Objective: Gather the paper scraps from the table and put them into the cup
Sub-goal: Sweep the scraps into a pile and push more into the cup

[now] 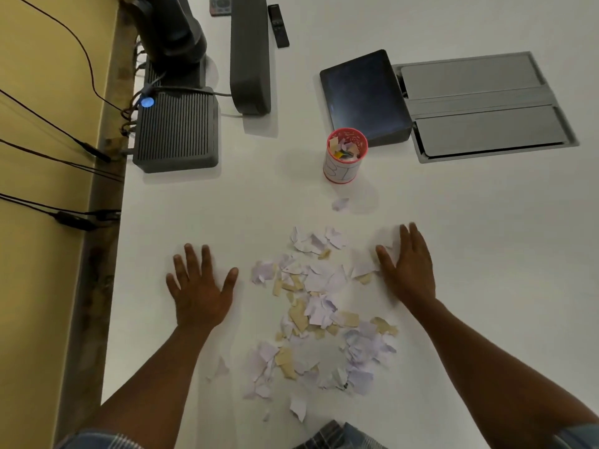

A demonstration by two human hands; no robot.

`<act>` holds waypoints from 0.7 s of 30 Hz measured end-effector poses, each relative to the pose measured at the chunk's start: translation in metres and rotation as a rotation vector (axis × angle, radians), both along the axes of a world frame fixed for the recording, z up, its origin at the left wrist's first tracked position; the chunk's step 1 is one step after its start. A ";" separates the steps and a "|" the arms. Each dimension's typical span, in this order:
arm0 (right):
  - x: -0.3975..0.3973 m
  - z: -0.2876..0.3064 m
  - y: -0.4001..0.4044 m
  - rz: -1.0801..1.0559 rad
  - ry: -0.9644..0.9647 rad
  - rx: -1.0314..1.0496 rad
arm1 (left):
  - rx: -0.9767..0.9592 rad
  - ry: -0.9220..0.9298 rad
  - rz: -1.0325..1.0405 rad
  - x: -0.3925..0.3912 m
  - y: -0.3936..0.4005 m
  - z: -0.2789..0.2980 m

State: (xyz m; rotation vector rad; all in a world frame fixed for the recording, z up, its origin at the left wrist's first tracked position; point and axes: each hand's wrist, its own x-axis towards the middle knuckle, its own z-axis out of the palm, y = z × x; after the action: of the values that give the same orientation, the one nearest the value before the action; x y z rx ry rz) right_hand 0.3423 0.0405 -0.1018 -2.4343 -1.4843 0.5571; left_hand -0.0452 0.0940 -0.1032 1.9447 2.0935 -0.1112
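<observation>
On the white table (453,254), the paper scraps (319,306) are lying in a loose heap of white and tan pieces between the two hands. The left hand (199,286) is resting flat on the table just left of the heap, fingers (191,257) spread wide and straight, holding nothing. The right hand (410,264) is lying at the heap's upper right edge, fingers straight and close together, pressing against a few white scraps there. The cup (345,155), red-rimmed with a white wall, is standing upright beyond the heap, well apart from both hands, already holding scraps. One stray scrap (339,203) is lying near the cup's base. A dark tablet (363,95) is sitting just behind the cup, and a ribbed grey box (176,131) is sitting at the far left
</observation>
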 end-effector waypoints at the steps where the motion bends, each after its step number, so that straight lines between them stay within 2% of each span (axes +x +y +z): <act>1: 0.002 -0.004 -0.009 -0.002 -0.001 -0.021 | -0.009 -0.005 0.008 -0.006 -0.001 -0.001; 8: -0.024 -0.015 -0.015 0.147 -0.014 -0.043 | 0.006 -0.126 0.046 -0.006 0.000 -0.014; 16: -0.058 -0.019 0.010 0.326 0.045 -0.026 | 0.019 -0.263 -0.260 0.033 0.007 -0.025; 21: -0.065 -0.017 0.026 0.406 0.062 0.001 | -0.022 -0.251 -0.493 0.069 0.004 -0.027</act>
State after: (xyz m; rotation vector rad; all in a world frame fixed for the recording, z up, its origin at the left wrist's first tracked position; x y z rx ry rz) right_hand 0.2777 0.0661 -0.1190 -2.0972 -1.9612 0.6984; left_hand 0.0240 0.0976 -0.1300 2.2849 1.4232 0.0126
